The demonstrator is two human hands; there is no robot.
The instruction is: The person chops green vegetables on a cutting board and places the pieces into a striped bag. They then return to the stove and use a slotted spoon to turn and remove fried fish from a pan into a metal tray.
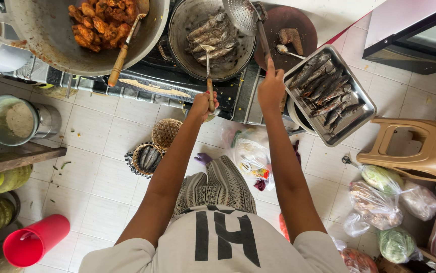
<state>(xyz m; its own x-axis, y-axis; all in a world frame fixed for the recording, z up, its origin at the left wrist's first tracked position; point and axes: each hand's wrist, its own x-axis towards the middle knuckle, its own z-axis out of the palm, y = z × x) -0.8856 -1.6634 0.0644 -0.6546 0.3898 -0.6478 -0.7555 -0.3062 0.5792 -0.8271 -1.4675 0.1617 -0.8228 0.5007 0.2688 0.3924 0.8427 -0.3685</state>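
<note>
Fish (212, 34) frying in wok (177, 30); spatula (207, 65) gripped by left hand (203, 103), skimmer (246, 17) by right hand (271, 86), fingers closed on both handles. Fried fish is piled on tray (362, 108); raw fish is left in basket (147, 157), so frying is judged partway done.

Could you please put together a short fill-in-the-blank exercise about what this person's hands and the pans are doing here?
1. The left hand holds a spatula that reaches into the pan of ____.
2. The right hand grips the long handle of a perforated ____.
3. The metal tray of cooked fish stands on the person's ____ side.
4. The large wok holds reddish pieces and a ____-handled spatula.

Missing words: fish; skimmer; right; wooden
</note>
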